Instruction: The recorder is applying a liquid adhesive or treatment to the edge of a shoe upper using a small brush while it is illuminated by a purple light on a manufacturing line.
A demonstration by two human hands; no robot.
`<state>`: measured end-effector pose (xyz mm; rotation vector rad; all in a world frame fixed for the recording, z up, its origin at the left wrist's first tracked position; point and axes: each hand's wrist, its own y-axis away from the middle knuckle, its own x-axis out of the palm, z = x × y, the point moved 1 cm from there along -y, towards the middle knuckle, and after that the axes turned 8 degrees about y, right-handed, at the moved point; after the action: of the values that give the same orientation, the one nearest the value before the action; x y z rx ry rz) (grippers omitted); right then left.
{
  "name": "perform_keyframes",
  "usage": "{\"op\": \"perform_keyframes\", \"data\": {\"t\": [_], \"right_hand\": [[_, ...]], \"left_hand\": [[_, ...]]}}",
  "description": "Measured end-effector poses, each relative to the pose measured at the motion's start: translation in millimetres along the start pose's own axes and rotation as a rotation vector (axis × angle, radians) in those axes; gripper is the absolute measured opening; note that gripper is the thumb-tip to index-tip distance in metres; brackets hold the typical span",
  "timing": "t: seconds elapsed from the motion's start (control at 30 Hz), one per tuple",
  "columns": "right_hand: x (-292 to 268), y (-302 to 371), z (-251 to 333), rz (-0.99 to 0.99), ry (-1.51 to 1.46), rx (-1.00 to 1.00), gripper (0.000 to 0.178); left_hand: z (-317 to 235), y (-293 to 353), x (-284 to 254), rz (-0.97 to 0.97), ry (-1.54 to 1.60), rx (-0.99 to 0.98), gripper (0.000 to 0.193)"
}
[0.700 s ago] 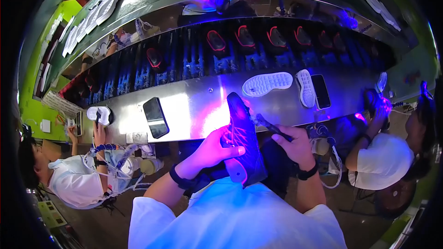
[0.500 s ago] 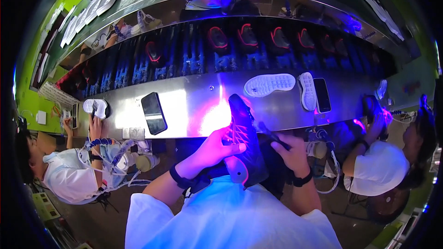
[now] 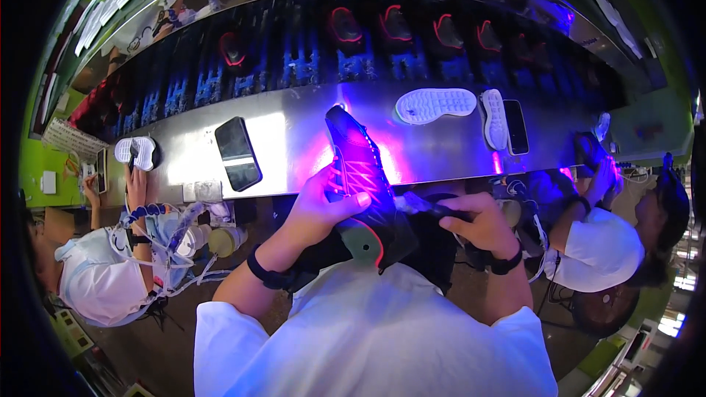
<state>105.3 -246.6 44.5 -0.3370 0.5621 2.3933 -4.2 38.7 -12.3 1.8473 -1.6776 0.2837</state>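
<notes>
A dark shoe upper (image 3: 379, 202) with red laces and a red-edged heel points toe-first at the bench. My left hand (image 3: 316, 209) is closed around its left side, thumb lying over the laces. In my right hand (image 3: 482, 224) is the dark handle of a brush (image 3: 450, 212). Its pale, blurred head lies by the right edge of the shoe; whether it touches cannot be told. Violet light falls on the shoe and my left hand. The shoe's right underside is hidden.
On the metal bench (image 3: 294, 106) lie two white shoe soles (image 3: 435, 105), (image 3: 495, 119) and two phones (image 3: 238, 154), (image 3: 516, 127). Behind runs a dark conveyor (image 3: 309, 37) carrying red-trimmed dark shoes. Co-workers sit left (image 3: 110, 265) and right (image 3: 599, 246).
The bench has shifted upward in the picture. My left hand and the shoe have moved left. The brush head now sits lower along the shoe's right side.
</notes>
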Motion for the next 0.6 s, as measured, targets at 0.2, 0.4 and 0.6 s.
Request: {"op": "perform_keyframes", "data": {"t": [0.2, 0.4, 0.6], "right_hand": [[-11.9, 25.6, -6.3, 0.07, 0.188, 0.044, 0.031], [2.3, 40.0, -9.8, -0.161, 0.367, -0.077, 0.032], [-7.3, 31.0, 5.6, -0.219, 0.408, -0.151, 0.032]], "left_hand": [[13.5, 0.1, -17.1, -0.173, -0.179, 0.038, 0.093], [14.9, -1.1, -8.8, -0.241, -0.099, 0.004, 0.093], [5.8, 7.7, 5.9, -0.14, 0.253, -0.172, 0.058]]}}
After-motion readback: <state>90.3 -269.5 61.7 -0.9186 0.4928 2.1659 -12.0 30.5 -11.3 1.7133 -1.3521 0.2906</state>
